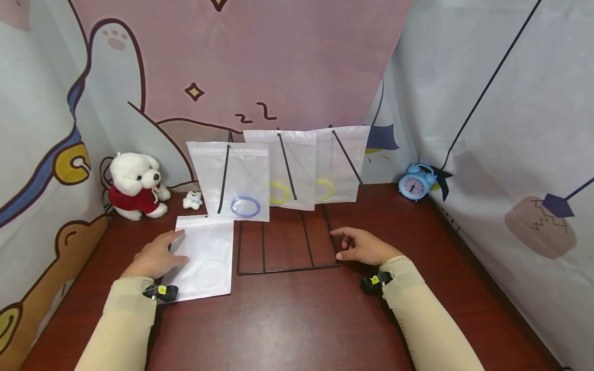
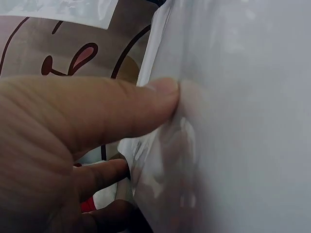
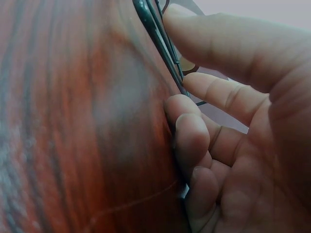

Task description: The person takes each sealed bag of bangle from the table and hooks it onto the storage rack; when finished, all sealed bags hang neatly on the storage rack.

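A white zip bag point(image 1: 211, 247) with a faint round shape inside lies at the left front. My left hand point(image 1: 155, 256) pinches its left edge; the left wrist view has the thumb point(image 2: 121, 104) on the bag's face, other fingers partly hidden behind. To the right stands a black wire rack point(image 1: 287, 269). Its slanting rods carry a bag with a blue ring point(image 1: 245, 207) and two bags with yellow rings point(image 1: 279, 192). Beside the rack's right front corner is my right hand point(image 1: 364, 246), thumb and index fingertips at the wire, other fingers loosely bent.
At the back left sits a white plush dog point(image 1: 134, 183) in red, next to a small white figurine point(image 1: 192, 200). A blue alarm clock point(image 1: 415, 183) stands at the back right. Printed cloth walls enclose the brown wooden table point(image 1: 278, 319).
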{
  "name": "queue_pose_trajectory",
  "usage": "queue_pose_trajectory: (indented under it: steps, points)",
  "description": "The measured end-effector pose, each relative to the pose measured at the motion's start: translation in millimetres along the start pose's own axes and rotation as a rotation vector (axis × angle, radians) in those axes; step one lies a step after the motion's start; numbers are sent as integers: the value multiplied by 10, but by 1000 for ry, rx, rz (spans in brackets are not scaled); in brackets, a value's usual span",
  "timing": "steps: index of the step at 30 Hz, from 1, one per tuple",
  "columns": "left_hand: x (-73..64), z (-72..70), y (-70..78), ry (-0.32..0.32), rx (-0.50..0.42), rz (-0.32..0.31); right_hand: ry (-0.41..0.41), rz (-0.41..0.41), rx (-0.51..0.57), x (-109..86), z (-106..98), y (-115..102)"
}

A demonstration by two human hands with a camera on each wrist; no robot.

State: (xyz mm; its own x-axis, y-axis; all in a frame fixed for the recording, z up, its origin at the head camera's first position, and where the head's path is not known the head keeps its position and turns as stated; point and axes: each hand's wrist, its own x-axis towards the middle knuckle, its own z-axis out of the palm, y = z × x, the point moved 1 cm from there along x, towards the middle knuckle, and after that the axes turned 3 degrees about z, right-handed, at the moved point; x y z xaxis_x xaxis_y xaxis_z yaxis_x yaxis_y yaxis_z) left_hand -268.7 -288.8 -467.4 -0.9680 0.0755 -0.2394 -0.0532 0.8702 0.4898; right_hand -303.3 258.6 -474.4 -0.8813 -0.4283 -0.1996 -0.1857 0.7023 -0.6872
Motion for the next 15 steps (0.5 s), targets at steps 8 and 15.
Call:
queue_pose_trajectory:
  steps: [8,15]
  points:
    - [21,21,-44,5,-15,24,0,-5,11,11,1,21]
    - [27,46,-4,10,44,39,2,-11,3,19,6,39]
